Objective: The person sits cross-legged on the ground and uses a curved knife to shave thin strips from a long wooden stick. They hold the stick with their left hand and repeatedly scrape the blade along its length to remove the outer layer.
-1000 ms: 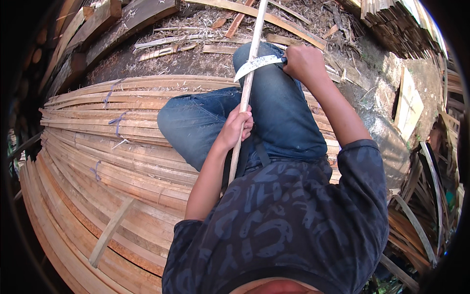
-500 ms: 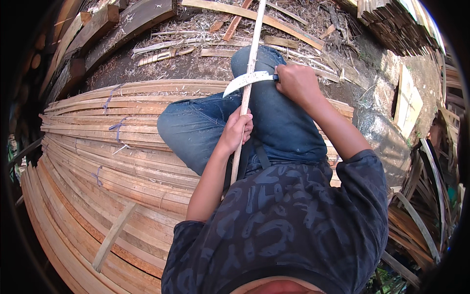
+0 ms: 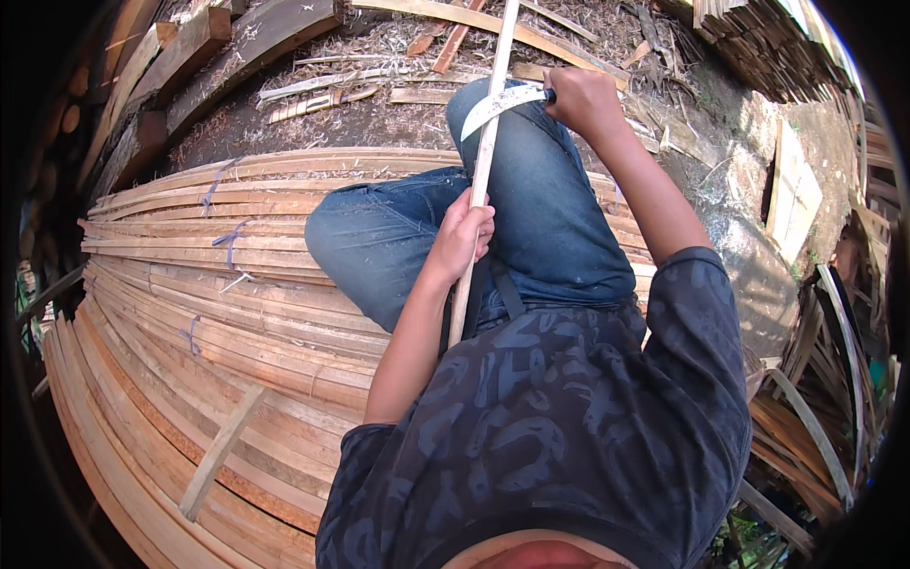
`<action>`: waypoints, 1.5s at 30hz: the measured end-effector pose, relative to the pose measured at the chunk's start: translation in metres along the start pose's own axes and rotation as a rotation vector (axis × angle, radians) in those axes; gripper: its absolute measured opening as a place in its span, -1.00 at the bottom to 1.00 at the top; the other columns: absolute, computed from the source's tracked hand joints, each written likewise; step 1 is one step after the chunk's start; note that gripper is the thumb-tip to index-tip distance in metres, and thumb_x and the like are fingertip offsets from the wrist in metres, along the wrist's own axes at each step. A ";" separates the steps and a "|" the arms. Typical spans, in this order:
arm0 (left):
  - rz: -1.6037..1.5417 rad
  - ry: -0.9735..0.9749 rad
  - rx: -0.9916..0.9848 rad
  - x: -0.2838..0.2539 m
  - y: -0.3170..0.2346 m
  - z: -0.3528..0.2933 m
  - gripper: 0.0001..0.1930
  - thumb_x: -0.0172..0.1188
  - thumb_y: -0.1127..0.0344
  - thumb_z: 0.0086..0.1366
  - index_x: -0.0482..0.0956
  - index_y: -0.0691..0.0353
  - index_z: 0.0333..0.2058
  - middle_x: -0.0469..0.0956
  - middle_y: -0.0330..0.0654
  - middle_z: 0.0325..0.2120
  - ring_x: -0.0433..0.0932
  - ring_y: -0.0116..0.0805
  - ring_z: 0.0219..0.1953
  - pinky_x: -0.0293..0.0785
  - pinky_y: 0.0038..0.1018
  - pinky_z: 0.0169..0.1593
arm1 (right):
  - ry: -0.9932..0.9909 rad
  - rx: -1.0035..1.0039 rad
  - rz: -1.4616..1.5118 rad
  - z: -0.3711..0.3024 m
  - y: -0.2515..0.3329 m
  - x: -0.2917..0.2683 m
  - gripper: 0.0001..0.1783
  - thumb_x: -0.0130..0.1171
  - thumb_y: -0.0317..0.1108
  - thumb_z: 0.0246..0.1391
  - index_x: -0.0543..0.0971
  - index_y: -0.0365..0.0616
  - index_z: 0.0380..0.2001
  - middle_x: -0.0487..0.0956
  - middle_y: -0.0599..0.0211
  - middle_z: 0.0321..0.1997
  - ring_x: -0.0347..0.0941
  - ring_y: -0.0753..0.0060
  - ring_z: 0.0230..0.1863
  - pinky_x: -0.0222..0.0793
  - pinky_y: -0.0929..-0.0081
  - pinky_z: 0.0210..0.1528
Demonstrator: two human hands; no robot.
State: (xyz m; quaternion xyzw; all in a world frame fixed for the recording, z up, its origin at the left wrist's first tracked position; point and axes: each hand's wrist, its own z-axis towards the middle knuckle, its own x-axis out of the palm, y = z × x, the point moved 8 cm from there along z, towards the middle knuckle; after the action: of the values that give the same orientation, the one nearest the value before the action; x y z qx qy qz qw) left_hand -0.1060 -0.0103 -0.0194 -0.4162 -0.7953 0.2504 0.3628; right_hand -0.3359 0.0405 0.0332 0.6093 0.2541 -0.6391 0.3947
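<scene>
Running from 12 o'clock down to the lap, the pale wooden stick (image 3: pixel 482 166) sits between the two legs, its upper part resting or close over the right knee (image 3: pixel 540 190), probably as a work support; its lower end goes out of sight at the shirt (image 3: pixel 531 427), maybe braced on the body, can't tell. Curved knife (image 3: pixel 502 100) lies across the stick, tip toward 8 o'clock, black handle toward 2; blade looks in contact, though the exact edge angle is unclear. Right hand (image 3: pixel 583 100), at 1 o'clock, has fingers closed round that handle, elbow out to the side, likely for a level pull. Left hand (image 3: pixel 462 232), near centre, has fingers wrapped round the stick below the blade, presumably steadying it and clear of the edge. Farther out, at 9 o'clock: wood strip bundles (image 3: pixel 171 256), tied with purple bands (image 3: pixel 227 237), seemingly to keep lengths together. Loose batten (image 3: pixel 220 453) lies across strips at 8 o'clock. Thick beams (image 3: pixel 256 43) at 11, stacked thin boards (image 3: pixel 768 47) at 2.
</scene>
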 end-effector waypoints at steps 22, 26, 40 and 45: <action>-0.203 0.078 -0.092 -0.003 0.017 -0.002 -0.86 0.00 0.33 0.19 0.21 0.07 -0.33 0.17 -0.40 -0.68 0.12 -0.65 -0.78 0.04 -0.68 -0.73 | 0.132 -0.029 0.135 -0.046 0.059 -0.001 -0.86 0.18 -0.31 -0.15 0.62 -0.13 -0.53 0.59 0.10 -0.58 0.58 0.07 -0.48 0.49 0.20 -0.42; -0.147 0.056 -0.072 -0.004 0.017 -0.002 -0.85 0.01 0.33 0.18 0.22 0.07 -0.32 0.16 -0.40 -0.68 0.13 -0.65 -0.76 0.05 -0.67 -0.70 | 0.204 -0.133 0.069 -0.047 0.073 0.008 -0.86 0.20 -0.29 -0.12 0.58 -0.13 -0.54 0.60 0.12 -0.56 0.57 0.07 -0.49 0.48 0.18 -0.42; -0.195 0.056 -0.064 -0.009 0.018 -0.008 -0.83 0.00 0.43 0.10 0.21 0.08 -0.35 0.20 -0.40 -0.71 0.13 -0.65 -0.75 0.06 -0.66 -0.70 | 0.145 0.192 0.066 -0.048 0.016 0.000 -0.78 0.18 -0.26 -0.07 0.61 -0.22 -0.55 0.59 -0.01 -0.53 0.59 0.04 -0.43 0.50 0.15 -0.37; -0.132 0.030 -0.033 -0.008 0.014 -0.006 -0.83 -0.01 0.44 0.10 0.22 0.08 -0.35 0.19 -0.40 -0.71 0.12 -0.65 -0.75 0.05 -0.66 -0.70 | 0.269 0.220 0.312 -0.048 0.009 0.018 -0.71 0.16 -0.25 -0.03 0.60 -0.33 -0.52 0.58 -0.11 -0.51 0.58 -0.05 -0.40 0.49 0.13 -0.32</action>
State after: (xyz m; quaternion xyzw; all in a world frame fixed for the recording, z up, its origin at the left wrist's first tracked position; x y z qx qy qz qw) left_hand -0.0909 -0.0092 -0.0284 -0.3725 -0.8195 0.2062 0.3836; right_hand -0.2994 0.0707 0.0108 0.7604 0.1361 -0.5071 0.3824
